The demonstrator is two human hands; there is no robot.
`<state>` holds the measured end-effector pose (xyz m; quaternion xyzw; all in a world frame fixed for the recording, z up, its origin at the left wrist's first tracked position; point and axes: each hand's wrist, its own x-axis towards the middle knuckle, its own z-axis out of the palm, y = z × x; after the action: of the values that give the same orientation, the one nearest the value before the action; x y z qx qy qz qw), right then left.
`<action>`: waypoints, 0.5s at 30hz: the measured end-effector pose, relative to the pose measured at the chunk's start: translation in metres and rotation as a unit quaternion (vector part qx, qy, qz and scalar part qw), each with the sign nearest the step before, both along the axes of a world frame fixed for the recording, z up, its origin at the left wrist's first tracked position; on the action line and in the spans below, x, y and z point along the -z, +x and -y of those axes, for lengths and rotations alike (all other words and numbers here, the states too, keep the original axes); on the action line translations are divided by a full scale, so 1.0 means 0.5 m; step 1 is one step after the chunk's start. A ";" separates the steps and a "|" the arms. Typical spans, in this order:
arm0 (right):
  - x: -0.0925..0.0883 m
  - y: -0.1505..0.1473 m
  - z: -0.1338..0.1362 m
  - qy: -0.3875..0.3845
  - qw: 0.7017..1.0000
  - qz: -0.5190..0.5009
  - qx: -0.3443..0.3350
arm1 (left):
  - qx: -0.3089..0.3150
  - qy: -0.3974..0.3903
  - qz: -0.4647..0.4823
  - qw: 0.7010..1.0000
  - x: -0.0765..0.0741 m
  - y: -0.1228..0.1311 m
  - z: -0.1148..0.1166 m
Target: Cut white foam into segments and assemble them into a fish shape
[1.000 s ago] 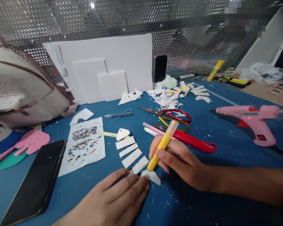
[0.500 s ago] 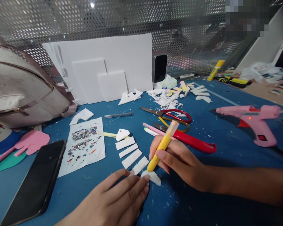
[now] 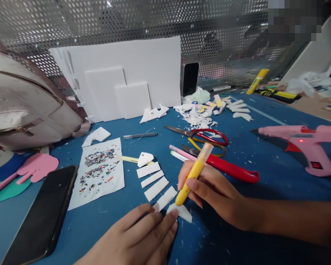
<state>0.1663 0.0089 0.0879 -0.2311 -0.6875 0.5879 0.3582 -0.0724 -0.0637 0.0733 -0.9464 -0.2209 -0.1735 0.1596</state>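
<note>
My right hand (image 3: 209, 187) grips a thick yellow marker (image 3: 191, 178), its clear peach-tinted end up and its rounded yellow end down at a white tail-shaped foam piece (image 3: 184, 212). Whether that end touches the foam I cannot tell. My left hand (image 3: 146, 232) lies with its fingers stretched out, fingertips on the edge of the same piece and by the lowest white foam strip (image 3: 166, 198). Several strips curve upward from there to a rounded triangular foam piece (image 3: 145, 159) with a small hole, like a fish skeleton. This top piece rests over a pale yellow pen (image 3: 129, 159).
Scissors (image 3: 209, 135), a red-handled cutter (image 3: 234, 170) and a pink glue gun (image 3: 306, 145) with a lit red light lie rightward. Left are a paper with glittery bits (image 3: 99, 191), a black phone (image 3: 41, 213) and a backpack (image 3: 30, 99). White boards (image 3: 154, 59) stand behind foam scraps (image 3: 195, 116).
The view has shifted slightly, so things on the table sit a little further right. Both hands keep nearly the same pose, the yellow marker still at the tail-shaped piece.
</note>
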 end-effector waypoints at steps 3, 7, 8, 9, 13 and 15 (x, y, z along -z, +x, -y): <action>-0.001 -0.001 -0.001 -0.005 1.000 0.006 0.007 | -0.021 -0.030 -0.003 0.999 -0.010 0.007 0.001; -0.004 -0.001 0.001 -0.008 1.000 0.015 0.010 | -0.039 -0.049 -0.002 0.998 -0.024 0.013 0.000; -0.005 -0.001 0.001 -0.009 1.000 0.015 0.011 | -0.042 -0.052 -0.002 0.998 -0.026 0.014 0.000; -0.006 0.000 0.002 -0.009 1.000 0.013 0.012 | -0.044 -0.054 -0.003 0.998 -0.028 0.013 -0.001; -0.007 0.006 -0.001 -0.010 1.000 0.001 0.007 | -0.048 -0.062 -0.003 0.997 -0.031 0.011 -0.005; -0.006 0.009 -0.002 -0.013 1.000 -0.007 0.004 | -0.048 -0.068 0.001 0.997 -0.032 0.009 -0.008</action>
<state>0.1708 0.0100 0.0911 -0.2347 -0.6765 0.5967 0.3622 -0.0678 -0.0598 0.0893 -0.9433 -0.2771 -0.1513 0.1025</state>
